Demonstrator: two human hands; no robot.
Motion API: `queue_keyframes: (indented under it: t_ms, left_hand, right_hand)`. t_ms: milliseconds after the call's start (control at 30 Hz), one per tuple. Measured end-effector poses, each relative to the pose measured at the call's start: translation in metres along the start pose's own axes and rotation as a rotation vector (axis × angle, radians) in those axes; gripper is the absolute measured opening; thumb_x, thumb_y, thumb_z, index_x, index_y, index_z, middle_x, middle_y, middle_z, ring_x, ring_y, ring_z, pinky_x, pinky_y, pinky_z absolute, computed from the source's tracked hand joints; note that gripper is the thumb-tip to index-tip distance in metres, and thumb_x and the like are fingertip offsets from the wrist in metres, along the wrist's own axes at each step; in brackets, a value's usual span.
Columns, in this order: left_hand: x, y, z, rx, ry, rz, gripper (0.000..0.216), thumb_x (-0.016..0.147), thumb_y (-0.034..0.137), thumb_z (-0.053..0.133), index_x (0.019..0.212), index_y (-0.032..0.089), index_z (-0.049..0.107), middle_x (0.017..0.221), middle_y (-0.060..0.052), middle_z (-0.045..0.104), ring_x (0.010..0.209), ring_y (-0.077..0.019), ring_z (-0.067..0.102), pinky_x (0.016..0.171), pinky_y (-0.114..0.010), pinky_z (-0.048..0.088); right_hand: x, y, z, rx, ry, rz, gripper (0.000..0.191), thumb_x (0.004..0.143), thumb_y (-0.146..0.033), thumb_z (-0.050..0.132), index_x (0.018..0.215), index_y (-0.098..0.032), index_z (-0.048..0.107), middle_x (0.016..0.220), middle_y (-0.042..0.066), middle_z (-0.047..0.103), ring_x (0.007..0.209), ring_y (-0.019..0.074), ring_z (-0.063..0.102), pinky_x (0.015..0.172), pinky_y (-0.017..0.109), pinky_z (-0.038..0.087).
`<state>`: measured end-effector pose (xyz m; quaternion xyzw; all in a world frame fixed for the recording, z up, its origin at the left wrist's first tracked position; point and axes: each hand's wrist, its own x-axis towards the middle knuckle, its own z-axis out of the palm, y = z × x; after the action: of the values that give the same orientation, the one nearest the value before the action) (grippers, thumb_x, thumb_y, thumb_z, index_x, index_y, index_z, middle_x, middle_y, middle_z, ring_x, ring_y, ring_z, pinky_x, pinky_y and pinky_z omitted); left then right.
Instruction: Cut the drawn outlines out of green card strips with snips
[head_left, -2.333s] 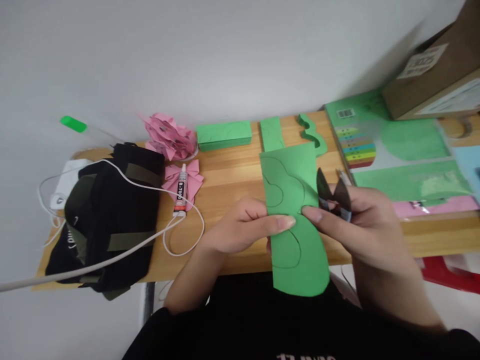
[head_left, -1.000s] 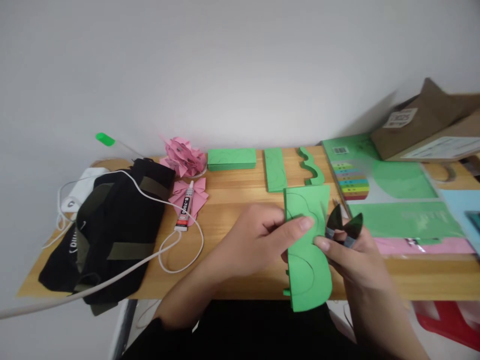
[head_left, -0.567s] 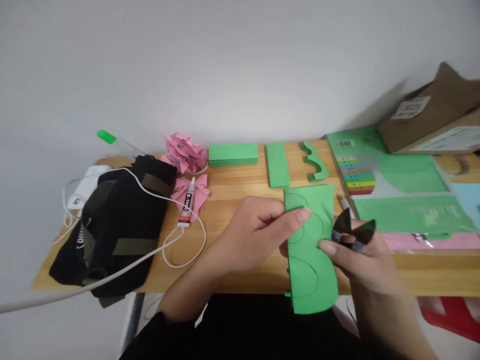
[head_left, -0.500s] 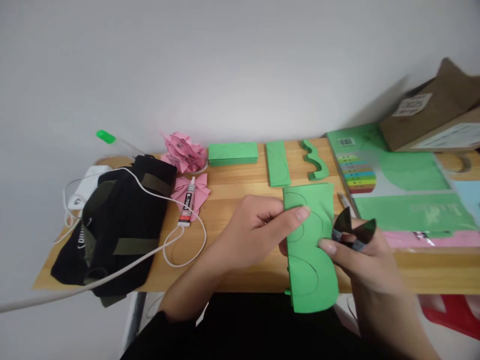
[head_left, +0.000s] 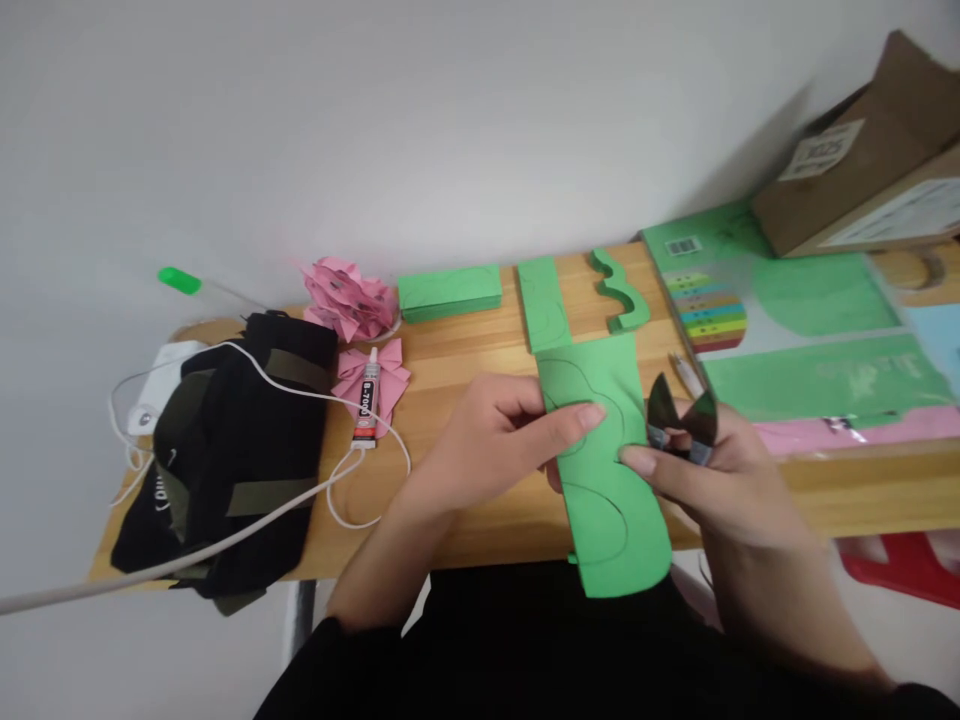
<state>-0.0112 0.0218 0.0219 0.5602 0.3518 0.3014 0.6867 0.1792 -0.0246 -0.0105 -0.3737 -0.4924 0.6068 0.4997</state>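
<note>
Green paper [head_left: 600, 540], apparently folded in layers, has curved pencil-like lines drawn on it and a rounded lower right corner. My left hand [head_left: 502, 440] pinches its left side, thumb on top and fingers underneath. Closed around a pair of scissors [head_left: 681, 425] is my right hand [head_left: 720, 490]; their dark blades stand spread apart, pointing up, to the right of the paper. The right thumb tip presses the paper's right edge near a small slit. Beyond lie two drawn-on green paper stacks [head_left: 450, 292] [head_left: 544, 303] and a wavy cut green strip [head_left: 621, 292].
At left are a black bag [head_left: 240, 450], a white cable [head_left: 225, 548], a glue tube [head_left: 366, 408] and a pink paper flower [head_left: 350, 298]. A pack of coloured paper [head_left: 810, 390], a pen [head_left: 685, 375] and a cardboard box [head_left: 862, 180] sit at right. A wall backs the wooden table [head_left: 465, 535].
The camera view has tilted and shifted slightly. The green paper leans more to the left at its top, and my right hand with the scissors has moved a little left and up with it.
</note>
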Motion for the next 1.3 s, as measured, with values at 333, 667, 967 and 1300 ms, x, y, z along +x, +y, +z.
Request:
queue_keyframes:
  t_ms: [333, 667, 967, 1300]
  left_hand:
    - [0.0021, -0.0029, -0.0035, 0.045, -0.075, 0.015, 0.029, 0.087, 0.03, 0.067, 0.063, 0.014, 0.067, 0.059, 0.0, 0.067, 0.052, -0.0097, 0.063, 0.049, -0.019, 0.05]
    - [0.003, -0.0035, -0.0029, 0.072, -0.052, -0.007, 0.032, 0.086, 0.032, 0.069, 0.059, 0.015, 0.067, 0.056, -0.001, 0.069, 0.048, -0.0091, 0.063, 0.045, -0.017, 0.047]
    - [0.001, -0.0063, -0.0047, -0.002, -0.08, -0.061, 0.028, 0.085, 0.031, 0.07, 0.062, 0.015, 0.069, 0.058, 0.0, 0.07, 0.047, -0.0086, 0.064, 0.044, -0.015, 0.048]
    - [0.0028, -0.0079, -0.0099, 0.013, -0.13, -0.049, 0.024, 0.082, 0.031, 0.074, 0.066, 0.014, 0.071, 0.057, 0.0, 0.069, 0.049, -0.0083, 0.064, 0.045, -0.014, 0.049]
  right_hand:
    - [0.0057, -0.0081, 0.0023, -0.03, -0.021, -0.049, 0.024, 0.085, -0.02, 0.073, 0.063, -0.022, 0.065, 0.055, -0.008, 0.033, 0.048, 0.0085, 0.022, 0.046, 0.022, 0.033]
    - [0.0051, -0.0062, 0.0026, 0.036, -0.014, 0.022, 0.025, 0.084, -0.025, 0.074, 0.062, -0.021, 0.064, 0.054, -0.008, 0.031, 0.046, 0.0082, 0.023, 0.044, 0.023, 0.031]
    - [0.0061, -0.0043, 0.0023, 0.068, -0.059, 0.019, 0.02, 0.086, -0.02, 0.072, 0.067, -0.022, 0.069, 0.055, -0.008, 0.032, 0.048, 0.0081, 0.023, 0.045, 0.021, 0.03]
    - [0.0059, -0.0024, 0.0009, 0.089, -0.065, 0.036, 0.02, 0.087, -0.019, 0.071, 0.067, -0.021, 0.068, 0.057, -0.007, 0.037, 0.05, 0.0078, 0.028, 0.046, 0.019, 0.032]
